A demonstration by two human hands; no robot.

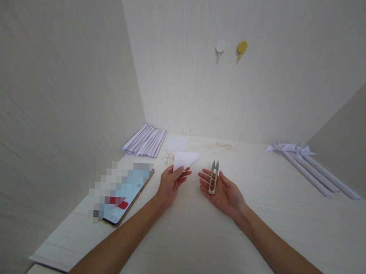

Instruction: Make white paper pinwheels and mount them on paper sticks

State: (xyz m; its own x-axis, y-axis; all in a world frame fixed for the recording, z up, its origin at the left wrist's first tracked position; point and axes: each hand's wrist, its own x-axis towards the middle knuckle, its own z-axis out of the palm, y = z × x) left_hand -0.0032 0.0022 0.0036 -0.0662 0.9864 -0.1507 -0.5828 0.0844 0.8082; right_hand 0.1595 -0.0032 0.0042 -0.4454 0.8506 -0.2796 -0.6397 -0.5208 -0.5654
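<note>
1. My left hand (170,181) pinches a folded white paper triangle (185,158) at its near corner, just above the tabletop (258,224).
2. My right hand (221,191) lies palm up, grip spread, with small thread snips (213,178) resting across its fingers, blades pointing away from me.
3. A tablet (126,195) lies left of my left hand.
4. Beyond it sit a stack of folded paper strips (145,141), a white paper square (176,143) and small pale bits (168,157).
5. Rolled paper sticks (311,169) lie far right.
</note>
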